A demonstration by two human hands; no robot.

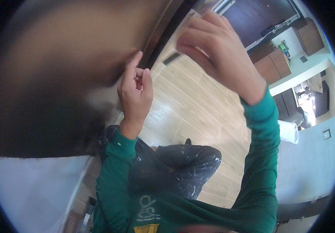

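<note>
My left hand (135,91) is beside the edge of a large brown panel (78,42). Its index finger points up along that edge, the thumb stands apart and the other fingers are partly curled, with nothing seen between them. Higher up and to the right, my right hand (216,48) is raised with its fingers curled together by the panel's dark edge strip (167,33). A pale, thin, see-through piece shows at its fingertips, too blurred to name.
Light wood-look floor (190,101) lies below my hands. A paintbrush-like tool (90,209) is at the lower left, near a white wall (35,182). Wooden cabinets (270,66) and a bright wall opening (307,97) are to the right. My paint-spotted trouser leg (187,167) is bent beneath me.
</note>
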